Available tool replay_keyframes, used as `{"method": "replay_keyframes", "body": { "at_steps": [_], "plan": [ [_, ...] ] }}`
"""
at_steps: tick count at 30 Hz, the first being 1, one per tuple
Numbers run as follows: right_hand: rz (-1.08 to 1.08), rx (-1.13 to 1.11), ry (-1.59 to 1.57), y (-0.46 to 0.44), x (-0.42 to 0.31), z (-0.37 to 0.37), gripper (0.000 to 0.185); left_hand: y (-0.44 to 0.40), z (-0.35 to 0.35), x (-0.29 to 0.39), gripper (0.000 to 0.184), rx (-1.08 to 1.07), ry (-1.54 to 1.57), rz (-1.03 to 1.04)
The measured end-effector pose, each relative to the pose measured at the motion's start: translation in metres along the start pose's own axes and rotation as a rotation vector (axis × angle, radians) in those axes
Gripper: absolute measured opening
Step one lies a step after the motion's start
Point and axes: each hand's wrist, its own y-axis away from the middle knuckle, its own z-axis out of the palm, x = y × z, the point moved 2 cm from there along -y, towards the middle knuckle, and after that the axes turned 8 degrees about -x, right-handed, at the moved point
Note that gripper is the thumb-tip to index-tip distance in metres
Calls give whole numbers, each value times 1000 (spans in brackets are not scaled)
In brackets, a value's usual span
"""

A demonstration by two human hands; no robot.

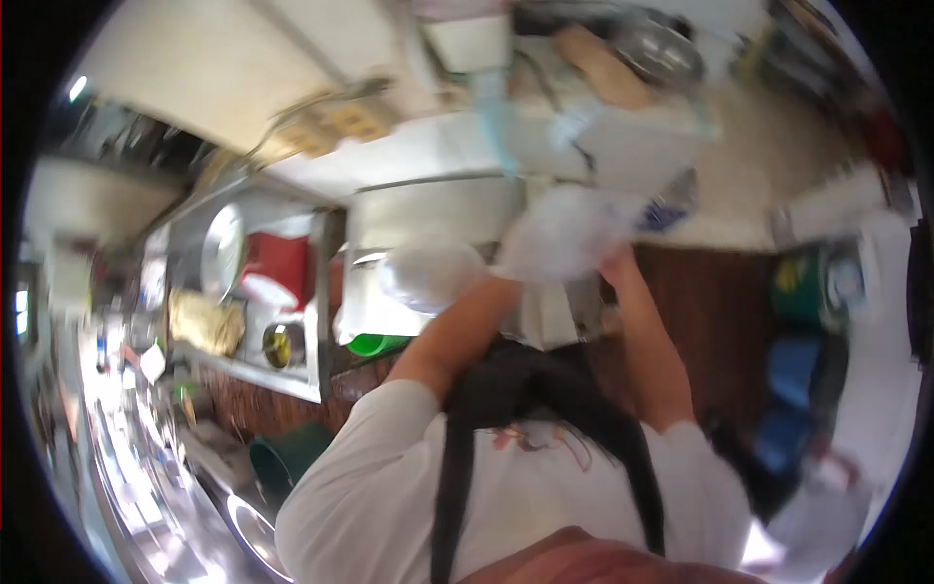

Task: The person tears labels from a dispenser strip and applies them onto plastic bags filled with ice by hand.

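Observation:
A whitish, translucent plastic bag (564, 234) is held up in front of my chest, blurred by motion. At its right edge my right hand (615, 261) is closed on the plastic. My left hand (501, 290) reaches the bag's lower left side, and its fingers are hidden and smeared. Just left of that hand is a rounded translucent plastic shape (431, 274); whether it joins the bag I cannot tell. Behind the bag stands a pale box-like surface (428, 214).
A metal shelf (316, 350) at left holds a red container (275, 271), a round white lid (224, 251) and a yellowish bundle (206, 323). The white counter (739, 146) carries a metal bowl (660, 51). Blue bins (793, 372) stand at right, near another person (822, 516).

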Motion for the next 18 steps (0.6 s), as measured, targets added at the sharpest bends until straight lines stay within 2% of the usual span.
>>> {"method": "replay_keyframes", "body": {
  "at_steps": [2, 4, 7, 10, 12, 13, 14, 16, 18],
  "plan": [
    [-19, -62, -101, 10, 6, -2, 48, -19, -27, -34, 28, 39, -276, -45],
    [25, 27, -90, -8, 29, -20, 50, -34, -46, -60, 28, 48, -572, -114],
    [-89, 132, 100, -23, 39, -32, 44, -53, -58, -82, 28, 34, -795, -164],
    [10, 239, 891, -65, 44, -62, 36, -67, -60, -90, 29, 118, -820, -92],
    [-133, 226, 995, -121, 68, -114, 35, -57, -37, -61, 36, 88, -908, -197],
    [-206, 221, 1045, -124, 58, -104, 34, -53, -36, -55, 40, 73, -954, -253],
    [-206, 221, 1031, -115, 49, -106, 37, -46, -36, -48, 44, 16, -952, -148],
    [-205, 221, 1003, -45, -14, -38, 46, -34, -45, -48, 54, -96, -941, 58],
    [-378, 149, 975, 1, -47, -11, 62, 0, -32, -18, 58, 16, -972, 172]
  ]
}}
